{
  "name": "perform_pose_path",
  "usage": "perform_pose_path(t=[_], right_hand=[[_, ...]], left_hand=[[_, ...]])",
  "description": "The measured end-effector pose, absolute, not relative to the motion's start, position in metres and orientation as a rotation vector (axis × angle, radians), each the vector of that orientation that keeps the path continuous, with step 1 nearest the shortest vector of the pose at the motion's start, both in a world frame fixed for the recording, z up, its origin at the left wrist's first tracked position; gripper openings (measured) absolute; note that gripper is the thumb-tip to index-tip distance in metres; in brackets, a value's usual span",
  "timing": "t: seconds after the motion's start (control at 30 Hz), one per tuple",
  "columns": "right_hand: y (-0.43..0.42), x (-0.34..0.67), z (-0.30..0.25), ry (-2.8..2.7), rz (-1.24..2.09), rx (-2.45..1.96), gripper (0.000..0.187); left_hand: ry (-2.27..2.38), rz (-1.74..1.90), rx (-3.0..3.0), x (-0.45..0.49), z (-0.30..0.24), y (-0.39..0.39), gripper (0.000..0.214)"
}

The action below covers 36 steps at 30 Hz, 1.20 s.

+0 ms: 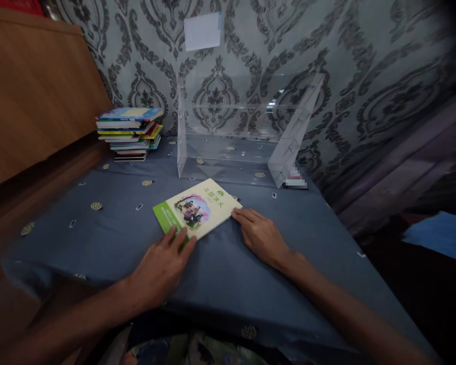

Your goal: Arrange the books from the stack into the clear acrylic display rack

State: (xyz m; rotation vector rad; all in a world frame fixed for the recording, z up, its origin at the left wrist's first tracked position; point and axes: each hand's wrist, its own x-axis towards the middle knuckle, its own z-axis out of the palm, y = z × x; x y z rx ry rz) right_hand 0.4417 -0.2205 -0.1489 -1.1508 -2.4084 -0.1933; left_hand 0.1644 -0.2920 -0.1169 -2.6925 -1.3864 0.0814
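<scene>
A thin green and cream book (196,208) lies flat on the blue patterned tablecloth (110,238), turned at an angle. My left hand (163,266) rests flat with its fingers stretched onto the book's near green corner. My right hand (261,234) lies flat on the cloth, fingertips touching the book's right corner. Neither hand grips anything.
A clear acrylic book stand (243,147) sits behind the book against the patterned wall. A stack of several colourful books (131,134) stands at the back left. A wooden panel (30,91) rises on the left. The table's right edge drops off near a blue object (441,235).
</scene>
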Motion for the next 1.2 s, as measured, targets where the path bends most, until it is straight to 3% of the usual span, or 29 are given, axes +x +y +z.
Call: perform_pose_path(t=[0.13,0.53,0.87,1.2], right_hand=[[-0.192,0.442,-0.154,-2.385,-0.051,-1.149,0.042],[-0.122,0.414,-0.158,-2.356,0.227,-1.048,0.048],[-0.192,0.416,-0.156,-2.400,0.148,-0.831,0.042],[-0.242,0.413,-0.146,-2.351,0.402,-0.608,0.038]], left_hand=[[-1.256,0.084,-2.714,0.179,-0.115,-0.308,0.069],[-1.218,-0.139,-2.754,0.190,-0.111,-0.281,0.044],[-1.127,-0.386,-2.904,0.173,-0.108,-0.264,0.029],[-0.940,-0.377,-2.771,0.176,-0.112,-0.259,0.025]])
